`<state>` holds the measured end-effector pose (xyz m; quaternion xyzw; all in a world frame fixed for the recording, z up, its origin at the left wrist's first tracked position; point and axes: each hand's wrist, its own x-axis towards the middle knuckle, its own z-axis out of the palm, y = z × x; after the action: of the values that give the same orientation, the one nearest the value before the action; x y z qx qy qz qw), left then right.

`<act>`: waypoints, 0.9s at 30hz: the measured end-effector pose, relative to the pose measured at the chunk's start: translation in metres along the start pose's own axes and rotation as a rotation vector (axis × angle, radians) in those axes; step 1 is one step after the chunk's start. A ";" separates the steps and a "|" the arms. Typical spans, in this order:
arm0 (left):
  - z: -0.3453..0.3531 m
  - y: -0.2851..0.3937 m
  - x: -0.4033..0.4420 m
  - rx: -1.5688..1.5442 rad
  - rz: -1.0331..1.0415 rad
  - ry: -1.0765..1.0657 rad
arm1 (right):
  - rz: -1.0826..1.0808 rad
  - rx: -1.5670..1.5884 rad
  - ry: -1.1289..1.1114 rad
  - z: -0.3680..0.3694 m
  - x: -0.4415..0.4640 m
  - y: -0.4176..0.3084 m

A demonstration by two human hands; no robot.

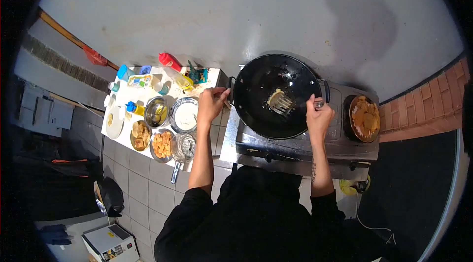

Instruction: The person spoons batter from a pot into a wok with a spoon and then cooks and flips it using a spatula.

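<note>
A large black wok (258, 77) sits on the left side of the stove. My left hand (212, 106) is closed on the wok's left side handle (230, 88). In my right hand (319, 118), near the wok's right rim, is the handle of a slotted metal spatula (282, 104). The spatula's head lies inside the wok, against a small pale yellow piece of food (274, 95). Dark, shiny patches show on the wok's inner wall.
Right of the wok, a second pan (364, 119) of orange-brown food stands on the metal stove (295, 148). A white table (143, 95) at left holds a bowl of white cream (186, 116), orange pieces (161, 145), a strainer (183, 147) and a red bottle (168, 60).
</note>
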<state>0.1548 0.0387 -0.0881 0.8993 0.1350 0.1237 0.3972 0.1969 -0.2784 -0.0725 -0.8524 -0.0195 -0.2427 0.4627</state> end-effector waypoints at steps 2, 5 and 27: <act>0.001 -0.001 -0.002 -0.012 0.055 0.037 | 0.073 0.015 -0.002 0.004 0.000 0.002; -0.003 0.005 -0.004 0.030 0.067 0.035 | 0.065 0.064 -0.076 0.005 -0.007 0.004; 0.005 0.013 -0.008 -0.080 -0.162 0.064 | 0.096 0.062 -0.138 0.003 0.003 0.011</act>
<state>0.1511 0.0240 -0.0829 0.8645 0.2150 0.1252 0.4368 0.2036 -0.2826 -0.0813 -0.8523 -0.0178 -0.1600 0.4976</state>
